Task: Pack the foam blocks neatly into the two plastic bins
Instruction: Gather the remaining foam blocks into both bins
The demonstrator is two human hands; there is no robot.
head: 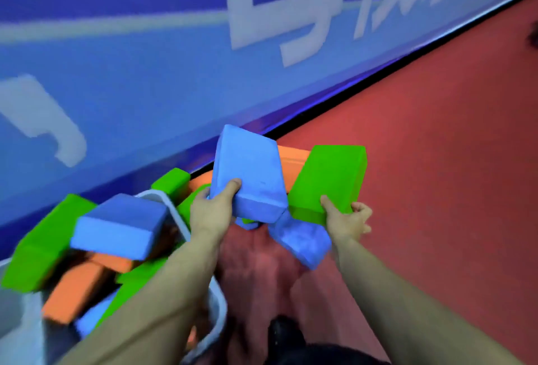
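Beside the wall: we stand over a red floor (436,160) with a blue banner wall (116,88) running along it; the picture is blurred by motion.
Our left hand: our left hand (211,208) grips a blue foam block (247,172) at its lower edge, thumb on top, the block tilted upward.
Our right hand: our right hand (346,219) pinches a green foam block (329,181) at its near corner, thumb on the upper face.
Under our hands: another blue block (300,239) lies just below both, and an orange block (291,158) shows behind.
Bin: the plastic bin (217,303) at our left is heaped with loose green, orange and blue blocks, one blue block (119,227) riding above the rim.
Second bin: only a pale edge (17,321) at far left; we cannot tell its contents.
Risk: we judge the heap may shed blocks if we add more on top, since nothing there lies flat.
Risk: our corner grips look shallow, so a block could twist free in a fast swing.
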